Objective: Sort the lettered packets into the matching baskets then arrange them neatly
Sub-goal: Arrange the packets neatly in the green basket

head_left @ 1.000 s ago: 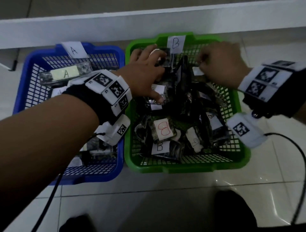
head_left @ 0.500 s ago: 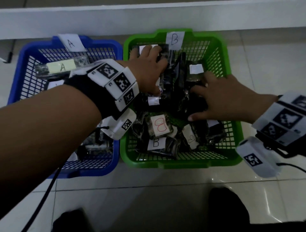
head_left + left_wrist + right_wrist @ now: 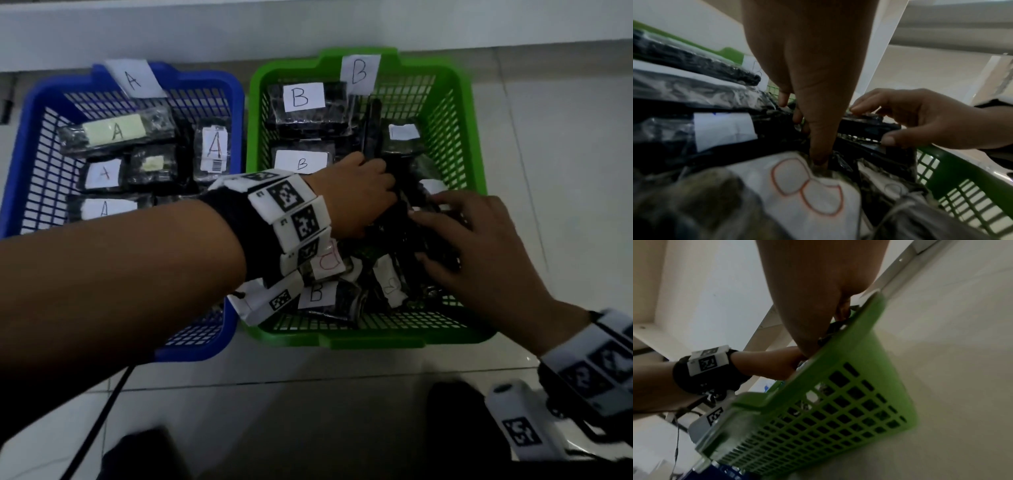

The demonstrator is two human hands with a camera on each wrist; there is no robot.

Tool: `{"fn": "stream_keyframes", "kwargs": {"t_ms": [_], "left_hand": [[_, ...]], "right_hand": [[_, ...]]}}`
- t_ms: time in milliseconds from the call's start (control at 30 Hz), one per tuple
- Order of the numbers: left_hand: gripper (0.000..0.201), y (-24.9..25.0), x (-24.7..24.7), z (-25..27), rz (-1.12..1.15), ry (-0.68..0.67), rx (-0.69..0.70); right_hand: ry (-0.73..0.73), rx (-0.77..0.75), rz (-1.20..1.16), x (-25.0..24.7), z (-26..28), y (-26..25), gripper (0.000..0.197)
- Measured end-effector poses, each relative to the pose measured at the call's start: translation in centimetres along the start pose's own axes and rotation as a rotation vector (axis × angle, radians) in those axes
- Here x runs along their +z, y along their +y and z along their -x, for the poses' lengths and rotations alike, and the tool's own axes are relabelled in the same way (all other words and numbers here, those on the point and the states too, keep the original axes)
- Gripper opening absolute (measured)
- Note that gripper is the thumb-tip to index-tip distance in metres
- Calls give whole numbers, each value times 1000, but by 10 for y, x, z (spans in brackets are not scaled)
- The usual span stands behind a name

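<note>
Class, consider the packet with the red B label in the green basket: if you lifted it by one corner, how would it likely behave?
The red-B packet looks crinkled and bent, so it would probably flop rather than stay flat. Its glossy wrap may feel slippery. Pulling it could disturb the neighbouring packets crowded against it in the green basket.

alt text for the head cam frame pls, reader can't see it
Both hands, left hand and right hand, reach into a green basket tagged B, handling dark packets at its middle. Beside it, a blue basket tagged A holds packets labelled A.
</note>
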State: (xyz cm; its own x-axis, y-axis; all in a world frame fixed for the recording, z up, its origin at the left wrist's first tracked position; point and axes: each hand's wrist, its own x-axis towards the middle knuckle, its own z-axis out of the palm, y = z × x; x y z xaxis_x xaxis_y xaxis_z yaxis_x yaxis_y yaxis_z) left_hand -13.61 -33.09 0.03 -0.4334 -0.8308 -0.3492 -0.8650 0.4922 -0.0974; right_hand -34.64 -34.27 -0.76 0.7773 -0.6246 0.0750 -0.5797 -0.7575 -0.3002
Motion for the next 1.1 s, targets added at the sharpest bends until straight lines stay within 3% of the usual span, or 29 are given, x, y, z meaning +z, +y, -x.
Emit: {"fn": "stream_keyframes", "kwargs": {"t_ms": [100,233,367,467,600,667,700,833,1000,1100], "left_hand": [[43,7,0,-1,-4,43,-49],[40,19,11,2,17,47,-111],[52,23,9,4,57,90,-134],[51,20,3,8,67,52,-88],[42,23,6,5,41,199,-37],[31,22,-4,7,8,123,-45],[28,20,-6,8,-2,71,-60],[34,3,-13,15,-43,130,17],[35,-13,-19,39,313,268,-17],[33,-24,-26,61,604,364,-114]], "right_hand": [[18,-3,-20,-2,0,4,41],[-5,16,50,-5,1,5,43],[26,37,1,-3,3,5,41],[21,39,3,-2,3,4,41],[28,50,-47,-4,0,6,42],[41,54,-76,-5,-2,5,42],[54,55,-92,-5,-3,5,42],[202,105,-222,-10,-9,5,33],[362,135,-284,-11,-5,-1,26],[439,-15,-175,-12,5,-5,23]]}}
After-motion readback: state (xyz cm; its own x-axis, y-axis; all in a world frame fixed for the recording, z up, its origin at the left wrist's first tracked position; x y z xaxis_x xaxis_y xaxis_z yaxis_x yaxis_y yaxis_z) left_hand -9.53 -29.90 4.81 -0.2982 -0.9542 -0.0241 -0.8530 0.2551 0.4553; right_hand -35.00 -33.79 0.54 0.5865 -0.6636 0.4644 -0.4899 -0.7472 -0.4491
